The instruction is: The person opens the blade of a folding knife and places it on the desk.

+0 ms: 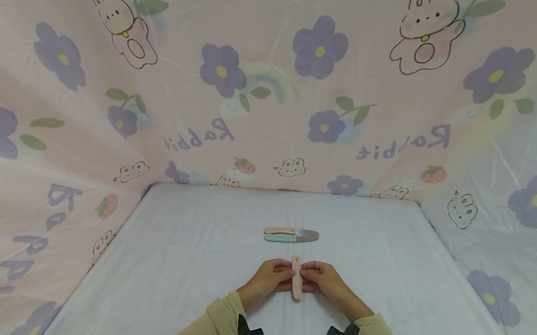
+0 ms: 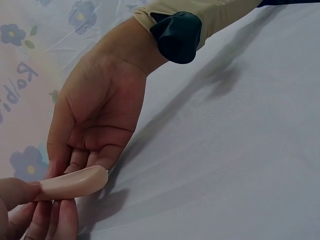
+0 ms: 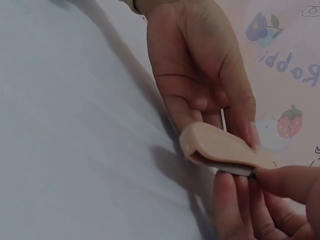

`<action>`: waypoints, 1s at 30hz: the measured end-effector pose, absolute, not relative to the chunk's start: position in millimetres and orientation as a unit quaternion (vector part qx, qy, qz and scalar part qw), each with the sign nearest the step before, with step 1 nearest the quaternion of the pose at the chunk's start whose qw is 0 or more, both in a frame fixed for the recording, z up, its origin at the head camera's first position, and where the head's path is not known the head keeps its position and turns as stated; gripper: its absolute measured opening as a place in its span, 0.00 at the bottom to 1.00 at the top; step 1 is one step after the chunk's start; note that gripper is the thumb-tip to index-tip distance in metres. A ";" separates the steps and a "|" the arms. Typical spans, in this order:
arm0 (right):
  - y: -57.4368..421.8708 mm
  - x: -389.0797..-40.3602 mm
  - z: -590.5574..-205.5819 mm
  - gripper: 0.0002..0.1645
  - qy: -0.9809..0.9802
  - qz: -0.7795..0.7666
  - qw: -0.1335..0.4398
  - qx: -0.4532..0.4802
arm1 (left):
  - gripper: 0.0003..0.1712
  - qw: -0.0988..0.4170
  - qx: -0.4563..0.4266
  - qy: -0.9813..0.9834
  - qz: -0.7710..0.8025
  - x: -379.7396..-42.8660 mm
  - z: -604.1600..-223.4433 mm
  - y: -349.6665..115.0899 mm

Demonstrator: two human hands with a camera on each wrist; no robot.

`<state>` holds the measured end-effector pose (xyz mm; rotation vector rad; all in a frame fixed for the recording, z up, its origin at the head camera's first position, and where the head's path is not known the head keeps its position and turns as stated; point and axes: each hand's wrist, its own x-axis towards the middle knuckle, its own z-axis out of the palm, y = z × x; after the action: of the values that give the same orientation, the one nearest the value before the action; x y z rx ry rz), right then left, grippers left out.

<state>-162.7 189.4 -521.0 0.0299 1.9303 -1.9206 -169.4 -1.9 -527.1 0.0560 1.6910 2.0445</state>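
Note:
Both hands hold a pale pink folding knife upright between them, low over the white-covered table. My left hand pinches its left side between thumb and fingers. From the other side my right hand pinches it too. In the left wrist view the rounded end of the knife points away from the left fingers. A strip of grey blade shows along the handle slot in the right wrist view, the rest of it hidden in the handle.
Beyond the hands lie two knives with blades out to the right, side by side: a peach-handled knife and a mint-handled knife. Printed cloth walls in the table at the back and both sides.

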 end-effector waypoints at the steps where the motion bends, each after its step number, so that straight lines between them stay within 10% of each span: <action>1: 189.0 -162.4 -520.6 0.20 0.688 -0.695 0.210 0.012 | 0.16 0.242 0.019 0.612 0.752 -169.4 -527.1 -2.1; 30: 189.9 -155.7 -519.6 0.17 0.605 -0.749 0.268 0.000 | 0.22 0.289 0.033 0.566 0.771 -166.9 -525.1 -8.2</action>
<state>-155.7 189.9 -519.6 -0.0001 1.6328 -2.0217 -166.9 -8.2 -525.1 0.0890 1.5116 2.0577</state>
